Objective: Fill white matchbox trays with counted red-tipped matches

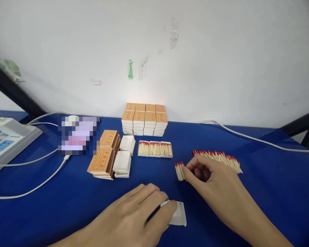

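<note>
My left hand is curled over a white matchbox tray at the near middle of the table, its fingers covering the tray's left part. To the right, my right hand has thumb and fingers closed at the edge of a small bunch of red-tipped matches. Just behind that hand lies a long row of loose matches, partly hidden by it. Three trays filled with matches stand side by side beyond my hands.
Orange matchbox sleeves are stacked at left, beside stacked white trays. Closed matchboxes form a block against the wall. A blurred phone, a power strip and white cables lie on the blue table.
</note>
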The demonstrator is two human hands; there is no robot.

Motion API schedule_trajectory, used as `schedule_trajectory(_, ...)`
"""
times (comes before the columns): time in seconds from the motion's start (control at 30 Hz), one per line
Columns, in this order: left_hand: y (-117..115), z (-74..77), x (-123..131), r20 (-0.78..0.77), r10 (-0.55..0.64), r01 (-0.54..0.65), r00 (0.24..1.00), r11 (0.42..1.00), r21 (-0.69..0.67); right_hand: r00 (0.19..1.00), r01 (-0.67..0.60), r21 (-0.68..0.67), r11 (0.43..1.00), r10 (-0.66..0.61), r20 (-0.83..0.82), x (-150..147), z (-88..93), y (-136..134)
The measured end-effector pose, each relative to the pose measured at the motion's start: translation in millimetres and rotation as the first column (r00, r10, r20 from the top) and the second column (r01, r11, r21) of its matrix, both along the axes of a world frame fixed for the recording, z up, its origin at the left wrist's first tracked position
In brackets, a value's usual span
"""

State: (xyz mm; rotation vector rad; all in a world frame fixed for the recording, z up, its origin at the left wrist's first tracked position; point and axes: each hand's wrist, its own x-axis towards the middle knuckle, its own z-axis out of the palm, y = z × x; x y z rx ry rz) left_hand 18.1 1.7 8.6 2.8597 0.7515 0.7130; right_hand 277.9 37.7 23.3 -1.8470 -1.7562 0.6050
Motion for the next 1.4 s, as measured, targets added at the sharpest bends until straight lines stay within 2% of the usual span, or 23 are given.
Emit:
schedule_trajectory(0.27, 2, 2.1, 1, 0.010, -0.005, 0.005, 1.000, 1.000, 0.005, 1.000, 0.007, 0.023, 1.000, -0.007, 0.026, 2, 3.0, -1)
schedule_trajectory(0.43, 1, 1.7, 0, 0.009, -0.011, 0.011, 1.000, 1.000, 0.015, 0.993, 0.083, 0.063, 0.995, -0.088, 0.078, 13, 7.3, 5)
schedule_trajectory(0.57, 0, 2.0, 1, 0.017, -0.006, 0.006, 1.000, 1.000, 0.028, 0.963, 0.136, 0.160, 0.978, -0.169, 0.210, 23, 0.7, 7)
schedule_trajectory(0.73, 0, 4.0, 1, 0.015, 0.002, -0.003, 1.000, 1.000, 0.030, 0.920, 0.089, 0.236, 0.968, -0.171, 0.352, 25, -9.6, 2)
schedule_trajectory(1.07, 1, 2.5, 2, 0.025, 0.009, -0.010, 1.000, 0.999, 0.038, 0.831, 0.003, 0.332, 0.943, -0.187, 0.523, 24, -10.4, -3)
schedule_trajectory(1.4, 1, 5.2, 1, 0.001, -0.006, 0.006, 1.000, 1.000, 0.025, 0.860, -0.007, 0.316, 0.949, -0.156, 0.485, 24, -12.9, -3)
